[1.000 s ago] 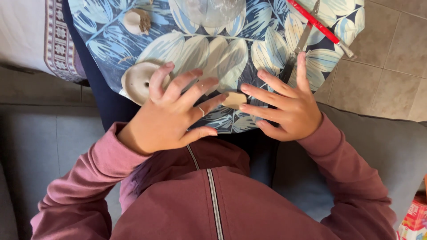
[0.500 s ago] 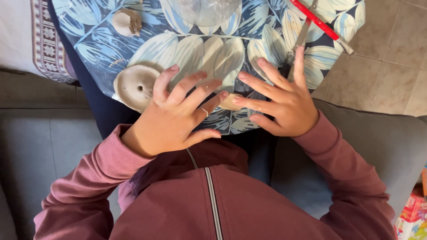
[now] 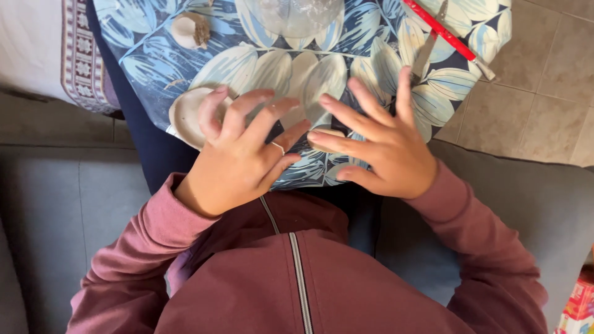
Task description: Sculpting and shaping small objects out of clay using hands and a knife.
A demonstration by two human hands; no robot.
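My left hand (image 3: 238, 158) lies on a blue cloth with pale leaf print (image 3: 278, 68), fingers spread. Its fingertips reach over the edge of a flat, round, pale clay disc (image 3: 185, 114). My right hand (image 3: 387, 148) rests beside it, fingers also spread. Between the two hands lies a small beige clay piece (image 3: 332, 132), partly under my right index finger and close to my left thumb tip. Neither hand closes around anything. I wear a maroon zip jacket, and there is a ring on my left hand.
A lump of clay (image 3: 189, 29) and a clear glass bowl (image 3: 297, 12) sit at the cloth's far edge. A red-handled tool (image 3: 442, 31) lies at the far right of the cloth. Grey sofa (image 3: 74, 204) surrounds me, with tiled floor (image 3: 544, 93) to the right and patterned white fabric (image 3: 43, 43) to the left.
Both hands have slid slightly away from me over the cloth, fingers spreading wider. My left fingers now cover more of the clay disc.
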